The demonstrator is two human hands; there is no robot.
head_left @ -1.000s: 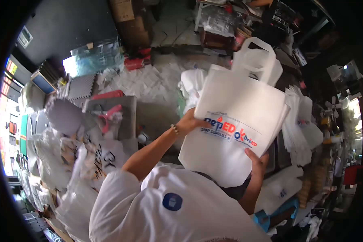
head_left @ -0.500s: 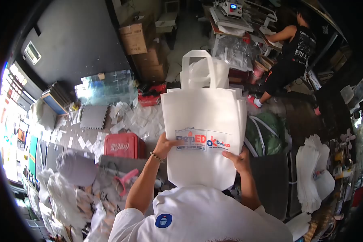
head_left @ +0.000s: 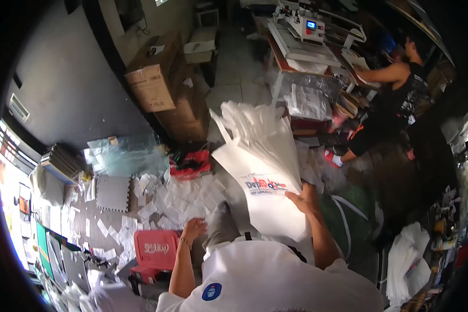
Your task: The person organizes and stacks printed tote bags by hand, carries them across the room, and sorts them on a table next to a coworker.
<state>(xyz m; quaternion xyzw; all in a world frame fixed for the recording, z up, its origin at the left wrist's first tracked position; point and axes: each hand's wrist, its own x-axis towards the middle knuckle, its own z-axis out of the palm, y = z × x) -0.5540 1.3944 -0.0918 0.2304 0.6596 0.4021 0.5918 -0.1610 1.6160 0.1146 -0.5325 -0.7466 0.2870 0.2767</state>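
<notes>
Bags are in front of the torso, tilted, handles at the far end, print facing the wearer. Right hand pinches the stack's side edge: thumb on the print face, fingertips hidden, presumably behind. One-sided grip probably explains the bunching and fanned tops. Left hand is off the stack, fingers loosely bent, holding nothing, near the red box.
</notes>
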